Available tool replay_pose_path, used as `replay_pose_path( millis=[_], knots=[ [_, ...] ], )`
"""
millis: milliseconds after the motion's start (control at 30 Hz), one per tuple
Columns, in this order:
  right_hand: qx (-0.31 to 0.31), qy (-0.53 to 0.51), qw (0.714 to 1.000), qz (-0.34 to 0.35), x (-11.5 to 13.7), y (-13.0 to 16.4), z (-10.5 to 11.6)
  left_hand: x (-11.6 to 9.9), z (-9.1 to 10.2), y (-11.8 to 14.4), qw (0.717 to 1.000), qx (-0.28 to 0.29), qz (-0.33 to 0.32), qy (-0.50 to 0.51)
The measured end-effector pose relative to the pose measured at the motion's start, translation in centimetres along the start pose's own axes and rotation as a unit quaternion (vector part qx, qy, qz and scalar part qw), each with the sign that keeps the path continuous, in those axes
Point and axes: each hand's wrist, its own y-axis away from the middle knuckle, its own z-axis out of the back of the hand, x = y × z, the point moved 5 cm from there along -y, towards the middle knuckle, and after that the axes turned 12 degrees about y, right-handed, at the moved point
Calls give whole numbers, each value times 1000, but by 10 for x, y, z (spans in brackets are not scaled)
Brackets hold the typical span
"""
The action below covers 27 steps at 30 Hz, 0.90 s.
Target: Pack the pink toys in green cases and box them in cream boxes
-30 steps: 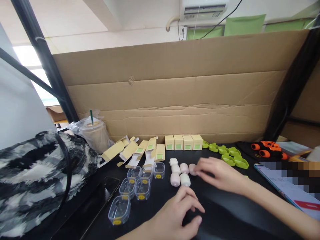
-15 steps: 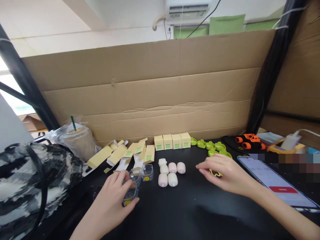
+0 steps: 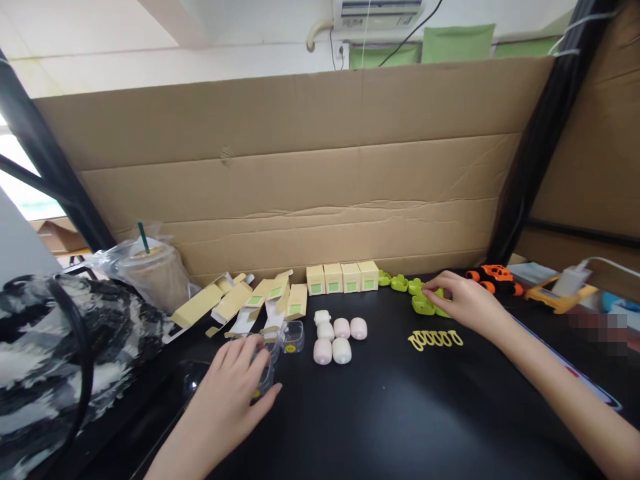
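My left hand (image 3: 233,390) rests at the left over several clear plastic cases (image 3: 293,337) with yellow stickers. Its thumb stands apart from the bent fingers, which touch or hover over the nearest case and partly hide it. My right hand (image 3: 463,305) reaches to the green flower-shaped cases (image 3: 423,305) at the back right, fingertips pinched at one of them. Just nearer than it lies a row of yellow loops (image 3: 435,339). Between my hands sit several rounded white and pink cases (image 3: 342,351).
Small yellow boxes (image 3: 351,278) stand against the cardboard wall (image 3: 310,187). Opened boxes (image 3: 233,305) lie left of them. A bagged drink cup (image 3: 160,277) stands at the left. An orange toy car (image 3: 495,278) and a phone (image 3: 575,370) are at the right.
My right hand has moved away from me, off the yellow loops and up to the green cases. The loops now show fully. My left hand stays about where it was.
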Motion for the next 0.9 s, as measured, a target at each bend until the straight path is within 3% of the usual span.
replay_pose_path(
  millis=[167, 233, 300, 367, 500, 567, 633, 700, 767, 900],
  knots=[
    [42, 47, 998, 10, -9, 4, -35, -45, 3, -29, 990, 42, -31, 133],
    [49, 49, 997, 21, -6, 4, -41, -66, -4, -40, 970, 76, -39, 228],
    [46, 40, 997, 39, 0, 3, -40, -79, -14, -47, 931, 98, -14, 351],
    [36, 18, 997, 65, 13, 2, -31, -85, -31, -51, 863, 121, 67, 485],
    [18, -59, 987, 145, 63, 14, 1, -87, -65, -48, 663, 113, 228, 704],
    [24, -104, 976, 189, 94, 29, 16, -87, -75, -44, 570, 85, 274, 770],
    [53, -197, 946, 252, 122, 45, 26, -89, -80, -41, 494, 75, 291, 816],
    [75, -245, 921, 295, 140, 57, 30, -92, -79, -39, 448, 72, 292, 842],
    [94, -278, 907, 301, 142, 60, 29, -91, -76, -37, 422, 60, 295, 855],
    [136, -294, 920, 222, 109, 44, 17, -86, -74, -34, 360, 69, 312, 877]
  ],
)
